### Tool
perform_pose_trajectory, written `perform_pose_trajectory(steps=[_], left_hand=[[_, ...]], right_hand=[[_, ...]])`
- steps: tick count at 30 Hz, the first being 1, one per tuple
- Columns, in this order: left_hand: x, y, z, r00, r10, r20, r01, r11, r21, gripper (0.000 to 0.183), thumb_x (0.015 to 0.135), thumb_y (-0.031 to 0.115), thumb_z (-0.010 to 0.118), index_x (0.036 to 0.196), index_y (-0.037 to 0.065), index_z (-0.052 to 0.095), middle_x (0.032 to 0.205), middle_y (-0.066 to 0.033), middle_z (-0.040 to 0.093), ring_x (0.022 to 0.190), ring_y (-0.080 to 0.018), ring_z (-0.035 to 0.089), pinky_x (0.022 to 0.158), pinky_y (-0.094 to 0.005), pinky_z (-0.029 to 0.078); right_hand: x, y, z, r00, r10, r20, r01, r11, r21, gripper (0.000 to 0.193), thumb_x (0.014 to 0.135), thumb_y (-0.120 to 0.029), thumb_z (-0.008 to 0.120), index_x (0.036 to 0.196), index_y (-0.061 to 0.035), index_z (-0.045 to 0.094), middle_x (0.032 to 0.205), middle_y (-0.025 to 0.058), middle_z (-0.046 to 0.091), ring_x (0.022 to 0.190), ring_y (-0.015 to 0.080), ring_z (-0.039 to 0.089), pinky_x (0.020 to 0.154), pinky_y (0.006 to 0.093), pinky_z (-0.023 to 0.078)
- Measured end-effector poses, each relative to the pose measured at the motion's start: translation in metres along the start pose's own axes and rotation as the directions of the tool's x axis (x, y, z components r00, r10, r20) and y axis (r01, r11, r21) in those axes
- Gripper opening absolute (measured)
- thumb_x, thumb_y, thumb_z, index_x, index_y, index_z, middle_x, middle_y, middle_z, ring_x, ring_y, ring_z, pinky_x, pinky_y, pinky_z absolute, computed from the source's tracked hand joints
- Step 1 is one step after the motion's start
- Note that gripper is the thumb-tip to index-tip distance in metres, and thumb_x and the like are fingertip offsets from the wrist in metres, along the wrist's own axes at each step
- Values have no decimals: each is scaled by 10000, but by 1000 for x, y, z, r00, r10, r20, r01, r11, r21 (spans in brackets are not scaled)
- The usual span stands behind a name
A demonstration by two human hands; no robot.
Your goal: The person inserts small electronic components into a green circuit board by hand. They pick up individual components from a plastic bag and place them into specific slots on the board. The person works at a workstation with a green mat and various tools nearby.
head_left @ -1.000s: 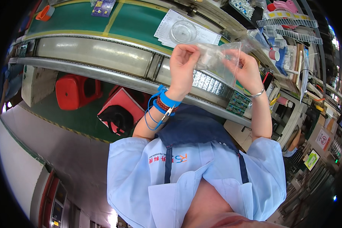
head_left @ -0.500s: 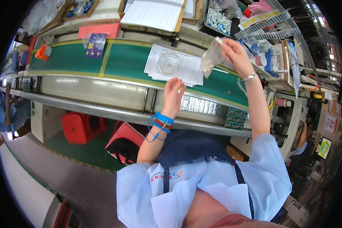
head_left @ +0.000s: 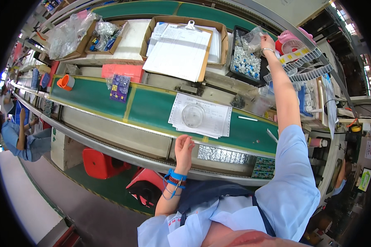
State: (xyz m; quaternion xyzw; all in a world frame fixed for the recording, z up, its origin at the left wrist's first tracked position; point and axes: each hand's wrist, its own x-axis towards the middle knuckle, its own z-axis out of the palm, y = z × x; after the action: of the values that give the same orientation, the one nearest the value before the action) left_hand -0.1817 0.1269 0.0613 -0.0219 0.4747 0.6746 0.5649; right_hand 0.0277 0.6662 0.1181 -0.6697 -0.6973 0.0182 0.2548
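Observation:
My right hand (head_left: 268, 44) is stretched out to the far right, its fingers closed on a clear plastic bag (head_left: 254, 37). The bag is above the back of a black tray (head_left: 251, 78) of small white and blue parts. Near the belt's front edge hovers my left hand (head_left: 184, 151), its fingers curled and drawn together. Anything between those fingers is too small to make out. Just beyond it, a clear round dish (head_left: 193, 115) sits on printed sheets (head_left: 218, 119) on the green belt (head_left: 152, 105).
A purple circuit board (head_left: 119, 87) and an orange cup (head_left: 66, 82) are farther left on the belt. Behind are a clipboard (head_left: 179, 51) in a carton and boxes of bagged parts. A white stick (head_left: 247, 118) lies right of the sheets. Green boards (head_left: 263, 168) lie at the front.
My right hand has carried the plastic bag away from over the sheets, back to the black tray. The view has shifted. My left hand stays near the belt's front edge, its fingers drawn closer together.

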Motion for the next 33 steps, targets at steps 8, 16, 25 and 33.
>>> perform_pose_trajectory(steps=[8,16,25,33], left_hand=[[-3,8,28,985,138,101,-152,976,153,90,925,78,529,1012,61,526,960,-23,565,819,-98,533,762,-246,433],[-17,123,107,546,699,462,-829,372,418,278,851,-60,569,1126,-17,550,1019,-90,602,915,-138,568,797,-250,466],[-50,151,90,331,832,445,-885,111,451,233,711,-44,706,931,32,687,852,-70,657,742,-180,578,625,-265,486],[-79,175,40,408,805,431,-859,179,479,219,731,-86,684,929,10,683,854,-81,668,773,-155,603,666,-255,478]], right_hand=[[-93,-89,-72,901,-426,-89,435,880,190,217,848,-241,600,979,-75,649,899,116,619,848,294,614,743,370,478],[-271,-192,-198,569,-813,125,569,499,654,194,843,-78,596,1031,-42,631,903,88,595,808,252,592,703,325,471],[-316,-223,-222,435,-893,112,589,377,715,218,825,-73,612,1041,-47,635,894,80,600,796,239,573,700,313,464],[-348,-261,-215,406,-894,190,332,337,881,185,824,-70,634,1003,-30,657,852,75,630,763,169,600,686,272,469]])
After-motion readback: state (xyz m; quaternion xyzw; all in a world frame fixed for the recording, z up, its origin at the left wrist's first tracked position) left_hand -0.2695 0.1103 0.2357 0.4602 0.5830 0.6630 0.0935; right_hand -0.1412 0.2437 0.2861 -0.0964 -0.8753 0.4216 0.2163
